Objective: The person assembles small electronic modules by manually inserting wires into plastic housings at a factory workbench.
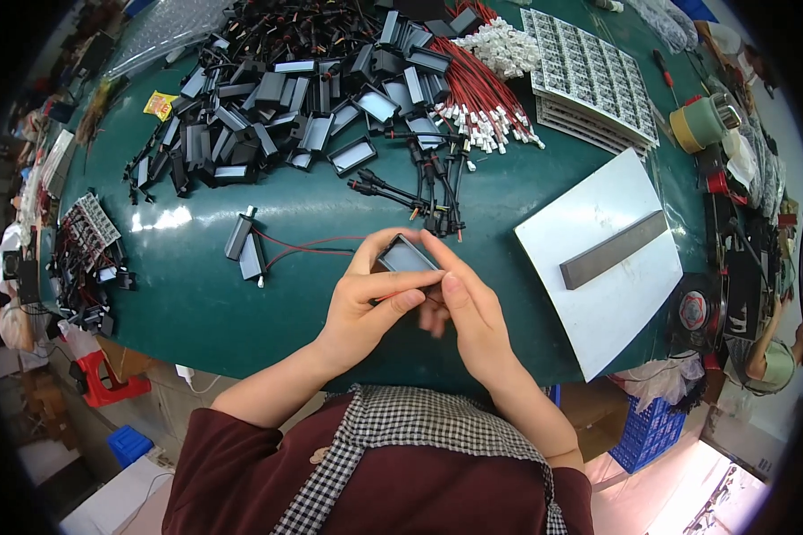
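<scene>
An open dark casing was held between the person's two hands, just above the near part of the green counter, its grey inner face turned up. The left hand had its fingers closed round the casing's left side, index finger and thumb reaching across the near edge. The right hand pinched from the other side, index finger along the far right edge, thumb at the near corner; its fingers were also drawn in, with only the casing's thickness between them.

Thin red wires ran from a pair of small grey-and-black pieces on the left up to the left hand. Judging by this, the step in hand was setting or seating the wired part in the casing, though the fingertips covered the near edge and it was hard to be sure what they pressed.

The next move seemed to call for a steady left grip while the right thumb worked at the corner, with slack kept in the wires. Beyond the hands lay black connector leads and a heap of similar casings; to the right, a dark bar rested on a pale plate.
</scene>
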Demonstrator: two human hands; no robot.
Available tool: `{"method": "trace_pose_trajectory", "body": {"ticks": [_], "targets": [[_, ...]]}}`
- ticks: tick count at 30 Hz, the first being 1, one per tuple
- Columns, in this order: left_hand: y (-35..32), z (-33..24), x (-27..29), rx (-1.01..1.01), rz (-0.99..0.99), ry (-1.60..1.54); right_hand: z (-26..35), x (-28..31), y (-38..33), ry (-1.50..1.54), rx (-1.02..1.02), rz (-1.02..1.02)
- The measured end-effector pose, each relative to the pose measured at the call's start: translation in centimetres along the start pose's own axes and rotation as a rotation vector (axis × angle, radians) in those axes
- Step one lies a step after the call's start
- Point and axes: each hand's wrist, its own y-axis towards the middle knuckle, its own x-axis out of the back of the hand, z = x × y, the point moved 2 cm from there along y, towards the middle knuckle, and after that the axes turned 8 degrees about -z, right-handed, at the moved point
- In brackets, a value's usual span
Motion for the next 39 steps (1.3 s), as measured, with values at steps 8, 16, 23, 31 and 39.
{"method": "trace_pose_trajectory", "body": {"ticks": [8,16,23,31,39], "targets": [[0.1,-2.6,1.8,-0.211,-0.090,0.151,0.4,0.7,0.3,0.181,-0.105,0.113],[0.3,-4.5,1.4,-0.305,0.024,0.361,2.6,-0.9,-0.4,-0.431,0.444,-0.014],[0.2,-3.6,2.3,-0.166,0.115,-0.004,2.5,-0.6,-1.0,-0.647,0.496,-0.049],[0.3,-2.3,4.8,-0.038,-0.140,-0.376,2.6,0.2,-1.2,-0.627,0.434,-0.175],[-0.3,-4.3,8.0,-0.192,-0.328,-0.555,2.4,-0.4,-1.0,-0.619,0.422,-0.146]]}}
